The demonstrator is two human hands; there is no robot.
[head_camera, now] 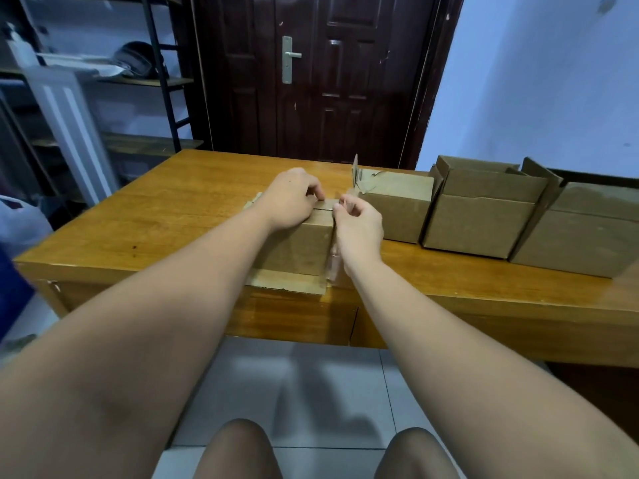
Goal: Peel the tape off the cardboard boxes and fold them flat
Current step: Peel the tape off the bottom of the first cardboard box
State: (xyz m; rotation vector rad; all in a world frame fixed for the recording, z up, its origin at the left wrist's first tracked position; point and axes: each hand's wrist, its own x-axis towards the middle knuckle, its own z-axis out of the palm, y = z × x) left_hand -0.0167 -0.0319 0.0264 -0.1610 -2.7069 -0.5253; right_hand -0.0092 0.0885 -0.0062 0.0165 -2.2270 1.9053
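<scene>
Under the curled left fingers [313, 192], whose hold I cannot tell, the cardboard box [297, 250] sits on the surface [166, 216]; right fingers [342, 204] pinch the tape [332, 262], best peeled slowly, low.

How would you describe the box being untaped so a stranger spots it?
Start at the wooden table. Left of the row of three boxes, one box stands at the near edge. Only it has the left hand and right hand on it and clear tape hanging down its side.
</scene>
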